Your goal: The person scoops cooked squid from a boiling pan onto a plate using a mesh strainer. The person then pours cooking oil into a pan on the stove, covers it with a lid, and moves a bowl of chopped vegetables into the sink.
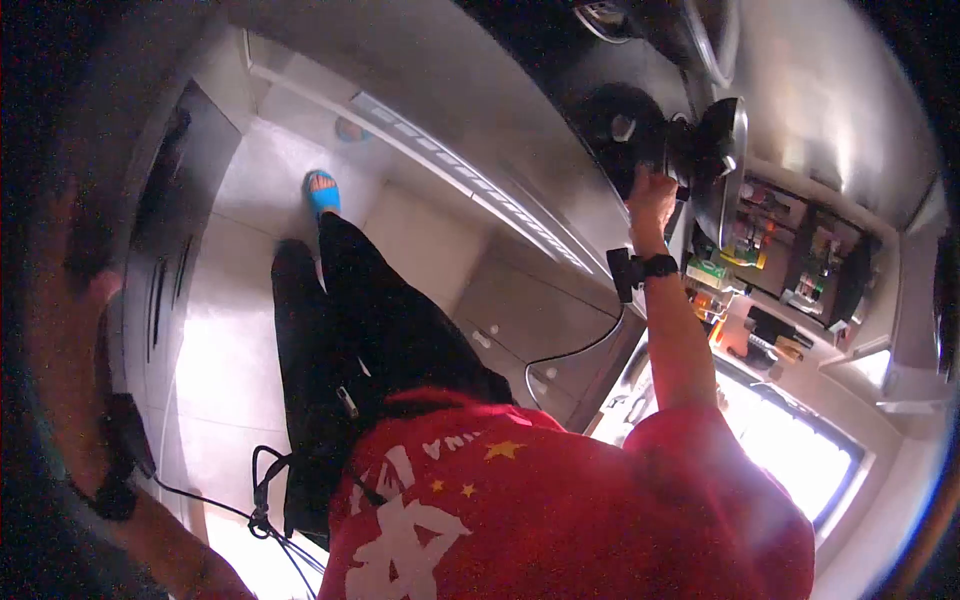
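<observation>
My right hand point(652, 204) is at the upper right, over the dark cooktop, with its fingers curled round a dark handle beside a round black pan point(622, 125). A round, dark, shiny-edged object point(718, 172) stands tilted just right of the hand. A watch and a small black device sit on that wrist. My left hand point(72, 385) is at the dim far left edge, beyond a wrist with a watch and a black device. Its fingers are too dark and blurred to make out.
Bottles and packets fill a shelf point(800, 245) at the right, above a bright window point(785, 440). Grey drawers point(500, 325) lie below the counter. A dark appliance door point(165, 270) stands at the left. Black cables point(262, 515) hang near my legs, over the tiled floor point(235, 300).
</observation>
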`<action>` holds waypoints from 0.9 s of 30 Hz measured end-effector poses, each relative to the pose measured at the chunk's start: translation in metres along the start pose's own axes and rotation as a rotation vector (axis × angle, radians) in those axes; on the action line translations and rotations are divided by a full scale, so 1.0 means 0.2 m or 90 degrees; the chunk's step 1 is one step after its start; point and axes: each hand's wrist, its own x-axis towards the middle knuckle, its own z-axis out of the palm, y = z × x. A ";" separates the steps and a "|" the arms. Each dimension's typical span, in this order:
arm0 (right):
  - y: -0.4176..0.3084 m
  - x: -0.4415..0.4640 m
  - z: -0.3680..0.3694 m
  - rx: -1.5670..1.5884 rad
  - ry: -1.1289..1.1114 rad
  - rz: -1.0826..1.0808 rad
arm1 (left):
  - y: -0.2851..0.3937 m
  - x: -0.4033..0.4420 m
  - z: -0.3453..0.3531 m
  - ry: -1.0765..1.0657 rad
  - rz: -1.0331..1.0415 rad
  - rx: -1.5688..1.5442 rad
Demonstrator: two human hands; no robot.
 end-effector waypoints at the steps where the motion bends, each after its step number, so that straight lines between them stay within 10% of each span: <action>1: -0.18 -0.09 -0.09 -0.001 0.018 -0.036 | 0.02 0.01 -0.05 -0.005 0.013 0.003; 12: -0.01 0.03 -0.06 -0.054 0.041 -0.253 | 0.04 -0.06 -0.09 -0.046 -0.015 0.049; 18: -0.47 -0.32 -0.54 -0.236 -0.129 -0.096 | 0.13 -0.03 -0.13 -0.073 -0.104 0.021; 27: -1.33 -0.32 -1.40 0.294 -0.262 -0.511 | 0.22 -0.02 -0.10 -0.032 -0.095 0.090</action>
